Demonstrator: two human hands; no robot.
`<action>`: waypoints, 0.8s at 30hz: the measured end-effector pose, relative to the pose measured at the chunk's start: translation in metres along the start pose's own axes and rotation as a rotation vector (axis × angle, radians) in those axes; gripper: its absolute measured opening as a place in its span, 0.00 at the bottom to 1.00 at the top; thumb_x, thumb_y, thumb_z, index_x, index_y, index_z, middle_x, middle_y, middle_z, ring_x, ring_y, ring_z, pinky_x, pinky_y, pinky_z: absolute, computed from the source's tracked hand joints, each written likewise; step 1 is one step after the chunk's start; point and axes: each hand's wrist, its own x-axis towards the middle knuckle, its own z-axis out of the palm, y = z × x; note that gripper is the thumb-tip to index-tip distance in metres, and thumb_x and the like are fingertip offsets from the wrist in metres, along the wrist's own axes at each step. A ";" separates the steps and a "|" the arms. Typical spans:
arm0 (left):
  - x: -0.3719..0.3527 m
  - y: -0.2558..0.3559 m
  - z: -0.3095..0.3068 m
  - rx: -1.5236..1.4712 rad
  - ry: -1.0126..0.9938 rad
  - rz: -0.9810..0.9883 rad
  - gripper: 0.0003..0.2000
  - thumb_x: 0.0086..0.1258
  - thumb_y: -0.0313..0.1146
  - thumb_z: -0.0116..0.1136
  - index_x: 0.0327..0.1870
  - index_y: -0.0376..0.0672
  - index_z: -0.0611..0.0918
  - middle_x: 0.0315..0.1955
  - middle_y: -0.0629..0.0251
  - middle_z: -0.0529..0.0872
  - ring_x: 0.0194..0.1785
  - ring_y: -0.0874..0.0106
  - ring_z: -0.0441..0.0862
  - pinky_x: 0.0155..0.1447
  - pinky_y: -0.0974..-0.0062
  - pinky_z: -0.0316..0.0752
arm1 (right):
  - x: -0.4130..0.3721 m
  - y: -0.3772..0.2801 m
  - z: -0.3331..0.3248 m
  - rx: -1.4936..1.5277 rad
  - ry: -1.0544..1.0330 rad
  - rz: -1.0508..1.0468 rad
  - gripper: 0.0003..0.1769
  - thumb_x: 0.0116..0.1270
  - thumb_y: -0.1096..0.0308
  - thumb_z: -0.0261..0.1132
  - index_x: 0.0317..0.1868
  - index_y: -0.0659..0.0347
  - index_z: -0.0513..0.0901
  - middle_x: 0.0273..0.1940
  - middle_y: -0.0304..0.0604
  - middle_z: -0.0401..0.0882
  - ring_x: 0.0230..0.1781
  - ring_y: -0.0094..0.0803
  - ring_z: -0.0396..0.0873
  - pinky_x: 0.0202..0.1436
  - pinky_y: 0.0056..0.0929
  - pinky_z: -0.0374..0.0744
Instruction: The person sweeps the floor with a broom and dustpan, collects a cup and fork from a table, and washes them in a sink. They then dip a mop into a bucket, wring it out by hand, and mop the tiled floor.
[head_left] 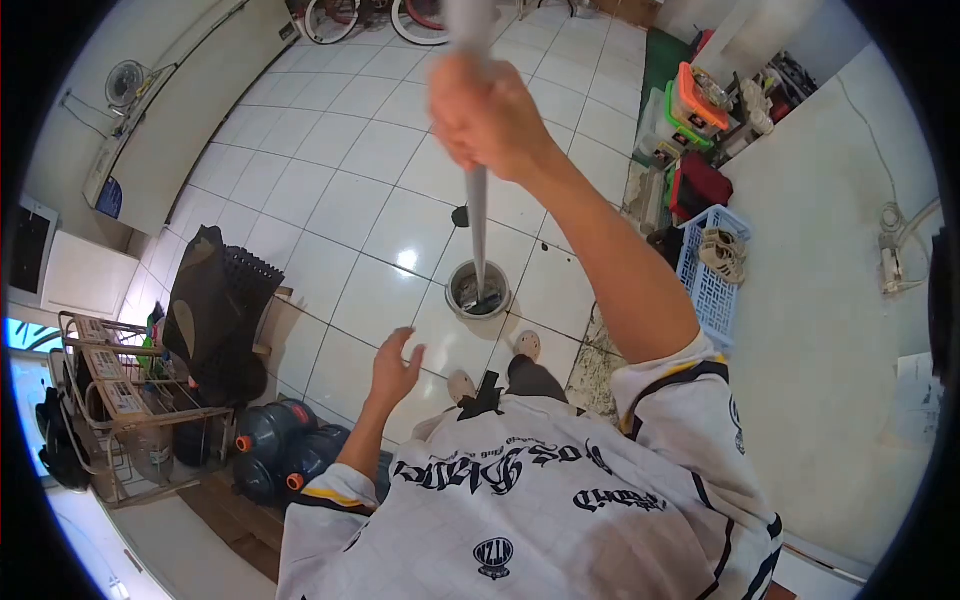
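My right hand point(490, 115) is wrapped round a long grey mop handle point(478, 215), held upright in front of me. Its lower end goes down into a round grey bucket point(452, 300) on the tiled floor, near my feet. Something dark and wet-looking lies inside the bucket; the mop's head cannot be made out clearly. Holding nothing, my left hand point(398, 368) hangs in the air to the left of the bucket, thumb and fingers apart.
Large blue water bottles point(275, 440) and a metal rack point(140, 400) stand at the left, beside a dark draped mat point(205, 310). On the right are a blue basket point(710, 285) with shoes and stacked plastic boxes point(695, 105). Bicycle wheels point(420, 20) show at the back.
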 end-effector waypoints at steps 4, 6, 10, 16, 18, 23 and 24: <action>0.064 0.081 0.029 0.350 -0.202 0.415 0.16 0.62 0.35 0.57 0.49 0.37 0.75 0.47 0.50 0.79 0.57 0.62 0.73 0.57 0.55 0.67 | 0.013 -0.011 0.025 -0.082 -0.169 0.046 0.28 0.54 0.40 0.66 0.14 0.56 0.77 0.09 0.28 0.64 0.08 0.18 0.63 0.12 0.22 0.62; 0.097 0.078 0.063 0.650 -0.249 0.603 0.17 0.63 0.37 0.54 0.51 0.39 0.76 0.48 0.52 0.78 0.58 0.60 0.71 0.57 0.51 0.66 | 0.013 0.012 0.040 -0.043 -0.306 -0.018 0.29 0.57 0.42 0.65 0.15 0.60 0.78 0.09 0.37 0.68 0.10 0.23 0.67 0.14 0.27 0.65; 0.181 -0.027 0.198 1.199 -0.392 0.311 0.19 0.67 0.39 0.46 0.57 0.45 0.74 0.50 0.58 0.78 0.53 0.54 0.74 0.50 0.50 0.70 | -0.006 0.084 0.053 0.213 -0.303 -0.340 0.17 0.55 0.54 0.69 0.19 0.59 0.80 0.13 0.38 0.74 0.12 0.35 0.75 0.16 0.30 0.71; 0.208 -0.062 0.278 1.058 -0.561 -0.631 0.16 0.67 0.39 0.48 0.53 0.46 0.77 0.46 0.59 0.80 0.42 0.59 0.81 0.37 0.58 0.76 | -0.039 0.243 -0.048 0.246 0.052 -0.176 0.22 0.58 0.49 0.64 0.44 0.58 0.76 0.40 0.46 0.77 0.43 0.45 0.76 0.47 0.36 0.73; 0.241 0.009 0.270 0.810 -0.222 -1.154 0.13 0.66 0.38 0.49 0.48 0.46 0.79 0.42 0.59 0.81 0.40 0.59 0.82 0.38 0.61 0.77 | -0.115 0.352 -0.079 0.022 0.258 0.570 0.21 0.57 0.53 0.65 0.47 0.56 0.76 0.43 0.45 0.79 0.47 0.43 0.77 0.51 0.34 0.74; 0.118 -0.078 0.234 0.569 -1.049 -0.425 0.14 0.69 0.39 0.46 0.39 0.35 0.74 0.31 0.45 0.78 0.36 0.46 0.80 0.39 0.51 0.75 | -0.309 0.598 -0.059 -0.226 -0.025 1.576 0.32 0.64 0.49 0.54 0.59 0.64 0.60 0.42 0.60 0.76 0.40 0.55 0.78 0.45 0.50 0.76; 0.126 -0.059 0.223 0.518 -0.966 -0.631 0.14 0.69 0.40 0.46 0.39 0.35 0.71 0.29 0.42 0.78 0.34 0.43 0.79 0.37 0.49 0.74 | -0.309 0.613 -0.052 0.047 0.068 1.692 0.33 0.65 0.48 0.54 0.60 0.63 0.58 0.43 0.59 0.75 0.39 0.54 0.79 0.42 0.50 0.77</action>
